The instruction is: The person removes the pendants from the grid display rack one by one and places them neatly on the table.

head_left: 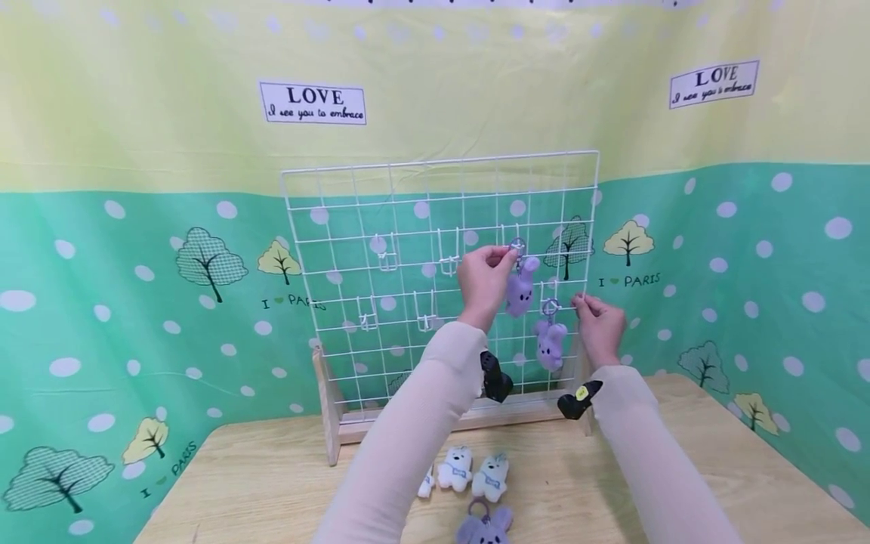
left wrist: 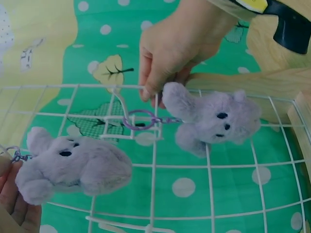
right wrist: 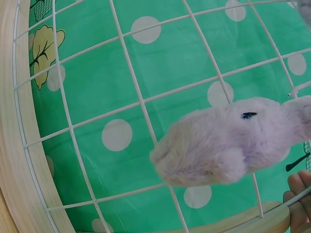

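Note:
My left hand pinches the ring of a purple plush keychain at an upper hook on the white wire grid rack. The plush hangs below the fingertips; in the left wrist view its chain runs to the fingers at the left edge. A second purple plush keychain hangs lower right, its purple ring around a white hook. Beside it, my right hand grips the rack's right side wire between thumb and fingers. In the right wrist view, only some right fingers show.
Several bare white hooks are on the rack's left half. The rack stands on a wooden base on a wooden table. White plush bears and another purple plush lie in front. A patterned curtain hangs behind.

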The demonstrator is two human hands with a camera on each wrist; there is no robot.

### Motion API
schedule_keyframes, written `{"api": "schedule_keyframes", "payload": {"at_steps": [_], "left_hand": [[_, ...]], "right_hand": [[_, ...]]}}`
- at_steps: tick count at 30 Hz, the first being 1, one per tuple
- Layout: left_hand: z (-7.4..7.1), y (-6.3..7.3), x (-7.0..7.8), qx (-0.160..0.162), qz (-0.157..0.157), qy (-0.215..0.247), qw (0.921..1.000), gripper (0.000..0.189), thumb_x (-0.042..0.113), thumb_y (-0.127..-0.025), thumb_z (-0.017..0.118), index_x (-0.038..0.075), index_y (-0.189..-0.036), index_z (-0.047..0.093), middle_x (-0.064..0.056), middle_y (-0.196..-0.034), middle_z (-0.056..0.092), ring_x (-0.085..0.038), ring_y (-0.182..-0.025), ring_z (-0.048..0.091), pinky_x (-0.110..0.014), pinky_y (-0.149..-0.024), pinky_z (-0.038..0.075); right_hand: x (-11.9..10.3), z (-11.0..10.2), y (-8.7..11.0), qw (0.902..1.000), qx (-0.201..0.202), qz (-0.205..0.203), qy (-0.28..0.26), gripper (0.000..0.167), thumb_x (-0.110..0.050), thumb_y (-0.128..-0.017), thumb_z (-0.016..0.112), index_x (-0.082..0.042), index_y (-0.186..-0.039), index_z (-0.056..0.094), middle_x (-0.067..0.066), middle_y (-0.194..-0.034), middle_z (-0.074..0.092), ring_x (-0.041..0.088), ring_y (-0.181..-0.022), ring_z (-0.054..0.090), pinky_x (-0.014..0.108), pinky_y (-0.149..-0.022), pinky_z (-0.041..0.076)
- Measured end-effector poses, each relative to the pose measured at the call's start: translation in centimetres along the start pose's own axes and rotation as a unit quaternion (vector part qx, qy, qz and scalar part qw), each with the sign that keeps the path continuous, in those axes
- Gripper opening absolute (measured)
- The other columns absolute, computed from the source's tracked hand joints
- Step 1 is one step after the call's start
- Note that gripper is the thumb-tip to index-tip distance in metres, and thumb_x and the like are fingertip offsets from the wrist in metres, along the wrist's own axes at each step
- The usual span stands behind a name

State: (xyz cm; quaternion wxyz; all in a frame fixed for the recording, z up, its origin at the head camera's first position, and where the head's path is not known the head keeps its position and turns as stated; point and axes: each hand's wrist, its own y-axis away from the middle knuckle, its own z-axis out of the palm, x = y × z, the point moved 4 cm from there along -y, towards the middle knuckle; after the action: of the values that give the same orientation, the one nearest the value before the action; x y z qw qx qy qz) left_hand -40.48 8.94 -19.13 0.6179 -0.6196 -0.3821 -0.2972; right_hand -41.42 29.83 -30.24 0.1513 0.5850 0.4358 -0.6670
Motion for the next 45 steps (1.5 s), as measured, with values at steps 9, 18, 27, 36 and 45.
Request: {"api": "schedule_keyframes", "payload": {"at_steps": [9,18,27,36,45], "left_hand": [[-0.5,0.9,1.6,-0.022,0.001,0.045,0.9987,0.014,0.022,-0.086,0.070,0.010,-0.092,0.072,0.002,-0.083,0.069,-0.008,-0.077,0.063,-0.020,-0.068,0.053],[-1.9,2.8,3.3,-0.060,-0.013,0.120,0.9909,0.013,0.018,-0.086,0.070,0.007,-0.093,0.071,-0.002,-0.084,0.071,-0.010,-0.078,0.067,-0.022,-0.071,0.054],[-5.0,5.1,3.8,-0.105,-0.037,0.141,0.9838,0.015,0.018,-0.086,0.069,0.005,-0.094,0.069,-0.005,-0.088,0.071,-0.014,-0.083,0.068,-0.024,-0.078,0.054],[-8.9,8.0,2.6,-0.148,-0.067,0.115,0.9800,0.021,0.018,-0.086,0.069,0.003,-0.101,0.068,-0.009,-0.094,0.070,-0.015,-0.086,0.067,-0.026,-0.080,0.054],[-12.6,11.7,-0.6,-0.161,-0.087,0.085,0.9794,0.018,0.014,-0.085,0.069,0.000,-0.096,0.067,-0.008,-0.087,0.068,-0.018,-0.082,0.063,-0.024,-0.074,0.053]], "right_hand": [[0.2,-0.1,0.1,0.9999,-0.004,0.010,0.012,0.030,-0.025,-0.094,0.058,-0.011,-0.121,0.062,0.008,-0.121,0.063,0.020,-0.111,0.061,0.025,-0.090,0.049],[0.2,0.0,-0.1,1.0000,-0.001,0.005,0.006,0.030,-0.022,-0.094,0.058,-0.009,-0.120,0.062,0.010,-0.120,0.063,0.021,-0.109,0.062,0.022,-0.087,0.050],[0.5,-0.1,-0.4,0.9997,0.017,-0.018,0.002,0.028,-0.020,-0.093,0.060,-0.006,-0.117,0.064,0.012,-0.115,0.065,0.013,-0.099,0.065,0.015,-0.080,0.051],[0.6,-0.2,-0.3,1.0000,0.007,-0.006,0.000,0.031,-0.024,-0.093,0.060,-0.009,-0.120,0.062,0.011,-0.118,0.065,0.020,-0.107,0.063,0.021,-0.085,0.050],[0.6,-0.1,-0.2,1.0000,0.006,-0.005,0.004,0.031,-0.026,-0.093,0.060,-0.010,-0.120,0.062,0.010,-0.118,0.064,0.020,-0.108,0.063,0.021,-0.086,0.050]]}}
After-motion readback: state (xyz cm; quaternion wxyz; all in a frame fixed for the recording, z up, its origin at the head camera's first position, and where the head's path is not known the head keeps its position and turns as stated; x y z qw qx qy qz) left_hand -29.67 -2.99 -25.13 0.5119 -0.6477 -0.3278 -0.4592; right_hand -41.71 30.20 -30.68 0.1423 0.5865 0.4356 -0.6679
